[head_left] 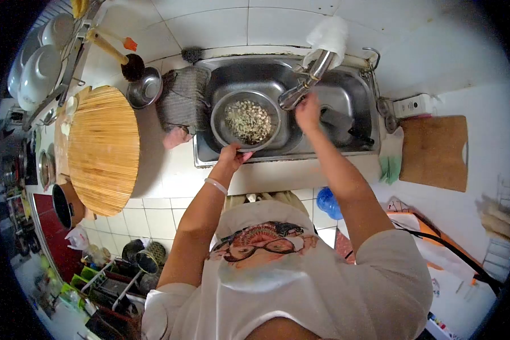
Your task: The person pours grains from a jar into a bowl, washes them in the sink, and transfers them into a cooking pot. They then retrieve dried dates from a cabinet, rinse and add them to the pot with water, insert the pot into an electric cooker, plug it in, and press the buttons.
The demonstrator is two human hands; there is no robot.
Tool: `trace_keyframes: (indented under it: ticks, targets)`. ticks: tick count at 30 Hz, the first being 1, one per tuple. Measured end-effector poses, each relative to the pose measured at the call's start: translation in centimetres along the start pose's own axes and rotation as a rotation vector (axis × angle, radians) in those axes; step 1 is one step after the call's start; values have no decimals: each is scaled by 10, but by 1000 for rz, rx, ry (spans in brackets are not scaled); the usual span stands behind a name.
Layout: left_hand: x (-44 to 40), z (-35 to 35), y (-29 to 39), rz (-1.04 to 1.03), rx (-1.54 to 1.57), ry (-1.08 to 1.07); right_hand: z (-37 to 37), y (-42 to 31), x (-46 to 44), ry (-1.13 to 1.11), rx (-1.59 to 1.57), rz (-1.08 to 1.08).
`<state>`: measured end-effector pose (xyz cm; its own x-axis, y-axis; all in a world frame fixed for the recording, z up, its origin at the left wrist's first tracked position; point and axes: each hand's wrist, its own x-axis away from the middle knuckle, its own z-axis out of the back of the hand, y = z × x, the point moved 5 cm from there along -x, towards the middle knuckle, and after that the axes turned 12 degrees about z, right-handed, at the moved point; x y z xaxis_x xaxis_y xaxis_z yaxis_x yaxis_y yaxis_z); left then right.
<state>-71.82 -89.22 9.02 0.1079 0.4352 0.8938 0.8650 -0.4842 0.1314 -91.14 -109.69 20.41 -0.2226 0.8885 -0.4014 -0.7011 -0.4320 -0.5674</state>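
Head view, sole entry: your left hand, fingers hooked at the near rim of a metal bowl, gripping it at that one edge. Bowl: located in the left basin of the double sink, holding a loose heap of small pale pieces, kind too small to name. Your right hand: up against the head of the metal faucet, fingers curled; whether they grasp it or merely touch it, you cannot tell from here, nor whether water runs. Faucet: angled towards the bowl, a white plastic bag about its upper end. Right basin: one broad-bladed knife, black handle towards you, near your right wrist. Counter, left: grey cloth beside the sink, small metal bowl next to it, round slatted mat beyond. Counter, right: brown board. Hazards, as judged: with only one edge held, the bowl could tip and spill its pieces should your left fingers slip on wet metal; a strong stream could flush light pieces over the rim; the right hand, dropping carelessly from the faucet, could meet the blade.
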Motion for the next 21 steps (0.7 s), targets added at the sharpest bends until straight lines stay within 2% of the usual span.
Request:
trace_keyframes:
  ticks: [2,4,6,8,9,11,15,17,18,20,21]
  targets:
    - [-5,-1,-1,0,-45,-78,14,9,-39,82,-141,51]
    - [-2,-4,3,12,-98,-60,-22,66,-58,45,-190,70]
    - [1,-8,9,21,-151,-43,-19,57,-65,10,-240,92]
    - [5,-6,14,24,-272,18,-3,33,-58,-224,-118,97]
    - [9,-7,14,26,-270,18,1,25,-51,-226,-117,97]
    - [16,-18,19,-40,-276,21,-1,13,-35,-416,-85,37]
    - [27,-28,20,-73,-271,44,-16,-3,6,-270,-94,-66]
    - [32,-28,18,-47,-300,76,-49,-13,27,-585,53,99]
    - [34,-29,18,-25,-333,103,-55,-21,28,-587,52,100]
    - [40,-34,14,-29,-343,112,-69,-27,35,-824,220,-77]
    - [42,-37,11,-33,-354,118,-63,-37,38,-814,215,-93]
